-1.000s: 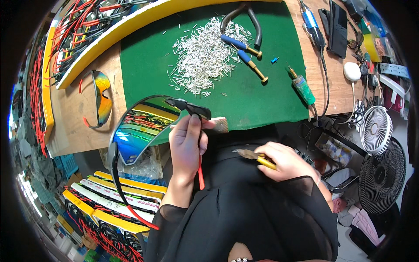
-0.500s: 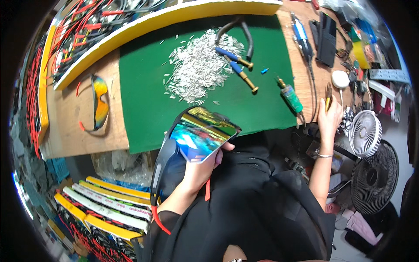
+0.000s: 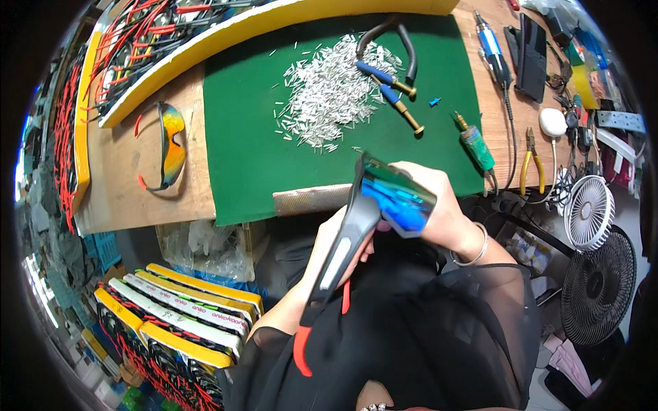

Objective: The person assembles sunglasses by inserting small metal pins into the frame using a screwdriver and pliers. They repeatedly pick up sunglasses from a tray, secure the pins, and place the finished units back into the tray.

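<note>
Both hands grip mirrored blue sunglasses (image 3: 394,198) just off the bench's (image 3: 137,198) near edge: left hand (image 3: 343,236) closed on the black temple, right hand (image 3: 435,205) wrapped round the lens. Yellow-edged flat packs (image 3: 185,305) lie stacked lower left; green mat (image 3: 247,151) bare near its front edge.

yellow-white boxes (image 3: 185,301) (stacked), lower left

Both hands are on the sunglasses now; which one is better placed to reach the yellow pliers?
Right, probably. The right hand grips the sunglasses lens on the side nearer the yellow pliers; the left hand holds the temple farther away.
</note>
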The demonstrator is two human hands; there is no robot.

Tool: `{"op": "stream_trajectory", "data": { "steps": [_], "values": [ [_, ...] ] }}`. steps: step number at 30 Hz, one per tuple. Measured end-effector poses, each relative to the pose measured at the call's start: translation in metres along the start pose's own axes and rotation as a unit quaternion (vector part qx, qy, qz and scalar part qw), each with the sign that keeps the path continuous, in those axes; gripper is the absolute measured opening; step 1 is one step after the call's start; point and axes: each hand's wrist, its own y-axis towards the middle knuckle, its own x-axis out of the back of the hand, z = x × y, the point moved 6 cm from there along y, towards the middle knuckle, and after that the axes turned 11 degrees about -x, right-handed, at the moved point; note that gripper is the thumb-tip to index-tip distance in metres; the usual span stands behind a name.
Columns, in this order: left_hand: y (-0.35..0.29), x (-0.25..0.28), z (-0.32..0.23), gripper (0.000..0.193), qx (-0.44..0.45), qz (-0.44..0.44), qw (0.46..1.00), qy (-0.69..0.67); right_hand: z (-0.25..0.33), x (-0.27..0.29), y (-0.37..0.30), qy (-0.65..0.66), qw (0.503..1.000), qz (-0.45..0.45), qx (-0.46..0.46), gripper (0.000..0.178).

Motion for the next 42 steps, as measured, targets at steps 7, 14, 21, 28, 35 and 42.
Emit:
{"op": "stream_trajectory", "data": {
  "steps": [7, 14, 21, 28, 35, 42],
  "values": [
    [-0.008, 0.0, -0.004, 0.028, 0.02, -0.028, 0.996, -0.082, -0.001, -0.003, 0.004, 0.079, 0.988, 0.046, -0.122, 0.013],
    [-0.001, -0.008, -0.01, 0.027, 0.012, -0.044, 0.994, -0.098, -0.029, -0.004, 0.002, 0.156, 0.954, 0.031, -0.253, 0.018],
    [-0.003, -0.01, -0.013, 0.026, -0.066, -0.039, 0.989, -0.126, -0.023, -0.007, 0.002, 0.038, 0.999, -0.006, -0.027, 0.025],
    [0.004, -0.009, 0.001, 0.028, 0.04, -0.03, 0.991, -0.128, -0.033, -0.008, 0.001, 0.092, 0.99, 0.019, -0.104, 0.019],
    [0.005, -0.002, 0.008, 0.021, 0.011, -0.029, 0.996, -0.08, -0.024, -0.006, 0.003, 0.007, 0.998, 0.018, -0.067, 0.017],
    [0.0, -0.001, 0.007, 0.027, 0.051, -0.039, 0.996, -0.063, -0.028, -0.01, 0.005, 0.06, 0.981, 0.046, -0.178, 0.016]
  ]
}}
